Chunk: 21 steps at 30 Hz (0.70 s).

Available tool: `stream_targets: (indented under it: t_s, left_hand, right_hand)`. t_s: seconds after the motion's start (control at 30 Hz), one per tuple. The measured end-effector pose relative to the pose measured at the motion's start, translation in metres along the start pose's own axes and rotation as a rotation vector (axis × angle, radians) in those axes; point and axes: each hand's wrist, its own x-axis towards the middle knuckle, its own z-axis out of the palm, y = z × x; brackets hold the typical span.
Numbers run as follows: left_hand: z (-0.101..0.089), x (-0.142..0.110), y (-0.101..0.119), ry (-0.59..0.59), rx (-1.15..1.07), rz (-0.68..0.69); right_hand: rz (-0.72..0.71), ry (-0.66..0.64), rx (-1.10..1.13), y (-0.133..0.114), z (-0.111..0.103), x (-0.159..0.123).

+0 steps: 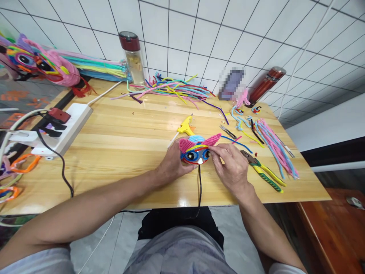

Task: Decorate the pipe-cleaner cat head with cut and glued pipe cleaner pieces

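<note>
A cat head made of pipe cleaners (199,148) faces me, with pink ears, blue-ringed eyes, a white nose and a yellow and red band over the brow. My left hand (174,161) is closed around its left side and steadies it above the table. With thumb and forefinger, my right hand (230,164) pinches at the head's right edge, by the end of the brow band. Any small piece between those fingertips is hidden. Just behind the head lies a yellow hot glue gun (186,125). Small thread snips (228,131) rest beyond my right hand.
Yellow-green pliers (265,173) and a bundle of pink and blue pipe cleaners (276,146) lie at right. Loose pipe cleaners (176,88), a glass bottle (134,61) and a red flask (266,86) line the wall. A power strip (71,129) with cables occupies the left.
</note>
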Motion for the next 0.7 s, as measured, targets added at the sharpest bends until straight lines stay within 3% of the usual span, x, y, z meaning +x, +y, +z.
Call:
stream_targets:
  t_s: [0.3, 0.7]
  left_hand:
    - [0.005, -0.001, -0.006, 0.040, -0.001, 0.028]
    - [0.008, -0.003, -0.010, 0.033, -0.015, 0.044]
  right_hand:
    - [-0.018, -0.092, -0.016, -0.027, 0.000, -0.009]
    - [-0.009, -0.164, -0.010, -0.028, 0.006, -0.012]
